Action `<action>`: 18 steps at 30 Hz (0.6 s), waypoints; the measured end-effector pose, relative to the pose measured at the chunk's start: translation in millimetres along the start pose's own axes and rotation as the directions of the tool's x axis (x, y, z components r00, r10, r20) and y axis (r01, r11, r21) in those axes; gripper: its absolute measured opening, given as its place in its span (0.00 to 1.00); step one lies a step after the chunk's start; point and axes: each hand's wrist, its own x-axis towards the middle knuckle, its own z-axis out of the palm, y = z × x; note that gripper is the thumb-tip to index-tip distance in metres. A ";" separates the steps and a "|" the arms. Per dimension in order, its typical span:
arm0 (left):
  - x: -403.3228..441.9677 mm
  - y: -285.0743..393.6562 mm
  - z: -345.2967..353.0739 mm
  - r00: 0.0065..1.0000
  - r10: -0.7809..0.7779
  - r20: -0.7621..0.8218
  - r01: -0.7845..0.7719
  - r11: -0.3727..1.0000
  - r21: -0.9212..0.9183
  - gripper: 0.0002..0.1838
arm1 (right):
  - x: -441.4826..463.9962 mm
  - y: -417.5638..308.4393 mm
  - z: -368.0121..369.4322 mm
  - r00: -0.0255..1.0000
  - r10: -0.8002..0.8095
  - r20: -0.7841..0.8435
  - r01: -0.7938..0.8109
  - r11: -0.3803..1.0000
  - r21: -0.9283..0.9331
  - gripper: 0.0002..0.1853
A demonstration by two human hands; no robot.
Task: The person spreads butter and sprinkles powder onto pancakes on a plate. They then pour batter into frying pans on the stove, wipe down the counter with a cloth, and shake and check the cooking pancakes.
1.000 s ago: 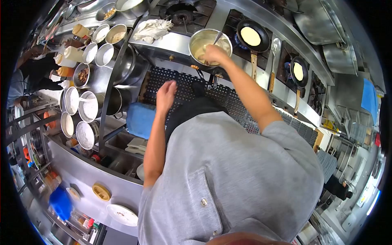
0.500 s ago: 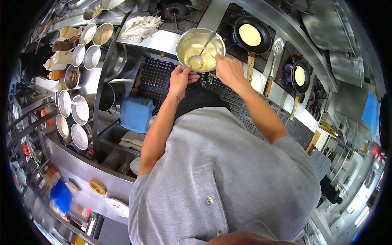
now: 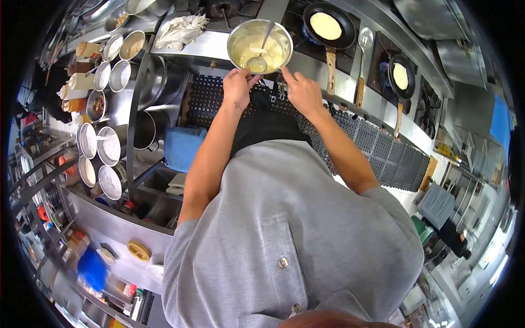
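A metal mixing bowl (image 3: 232, 52) with pale yellow batter is at the stove's front edge. A ladle (image 3: 267, 34) rests in it, its cup in the batter near the close side and its handle leaning on the far rim. My left hand (image 3: 237, 86) grips the bowl's near left rim, thumb pointing inward. My right hand (image 3: 304, 94) pinches the near right rim with its fingertips. Right of the bowl, a black frying pan (image 3: 346, 34) sits on a burner with a round pale pancake (image 3: 326, 26) in it. A smaller pan (image 3: 407, 92) farther right holds another pale pancake (image 3: 401, 77).
A slotted spoon (image 3: 365, 41) lies between the two pans. A crumpled white cloth (image 3: 180, 31) is on the stove's left edge. On the left counter stand several metal containers (image 3: 120, 76) and squeeze bottles (image 3: 82, 81). A perforated black mat (image 3: 377, 145) covers the floor. Another person (image 3: 451, 238) is at far right.
The bowl has shifted up and slightly left in view, as have the pans and stove. My right hand has come lower on the rim, closer to my left hand.
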 end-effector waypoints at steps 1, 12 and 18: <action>0.8 -0.1 -0.8 1.000 -0.004 0.013 0.004 1.000 0.002 0.06 | -0.9 -3.1 1.1 1.000 0.007 0.026 -0.005 0.999 -0.054 0.22; 17.2 2.3 -9.3 0.990 -0.036 0.134 0.032 0.999 0.030 0.12 | -4.1 -13.7 5.0 0.997 0.011 -0.075 -0.017 0.997 -0.080 0.22; 13.7 3.3 -7.9 0.991 -0.045 0.124 0.044 0.999 0.015 0.14 | -8.8 -19.3 3.8 0.996 0.065 -0.065 -0.068 0.996 -0.053 0.24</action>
